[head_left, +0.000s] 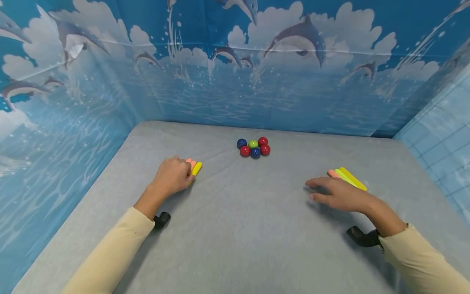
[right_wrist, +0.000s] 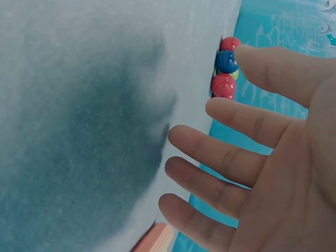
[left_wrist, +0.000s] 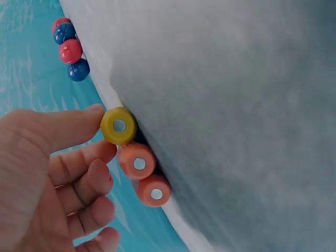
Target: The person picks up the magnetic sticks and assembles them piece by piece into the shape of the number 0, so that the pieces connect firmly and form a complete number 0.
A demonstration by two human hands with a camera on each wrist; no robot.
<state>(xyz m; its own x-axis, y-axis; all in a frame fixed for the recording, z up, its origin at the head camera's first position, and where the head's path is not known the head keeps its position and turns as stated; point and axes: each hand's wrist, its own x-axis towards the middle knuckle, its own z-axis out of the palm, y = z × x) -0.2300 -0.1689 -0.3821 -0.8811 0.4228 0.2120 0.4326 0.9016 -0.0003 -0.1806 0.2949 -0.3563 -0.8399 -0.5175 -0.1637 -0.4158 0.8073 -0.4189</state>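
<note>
Lying pinched in the left hand [head_left: 173,174] is a yellow stick [head_left: 197,168].

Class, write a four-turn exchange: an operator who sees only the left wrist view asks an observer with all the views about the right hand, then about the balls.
Operator: I see the left hand at a yellow stick. What does the right hand hold?
Observer: Nothing; the right wrist view shows it bare.
Operator: I make out only red balls and blue balls. Any other colour?
Observer: Yes, one lime-green ball sits among them.
</note>
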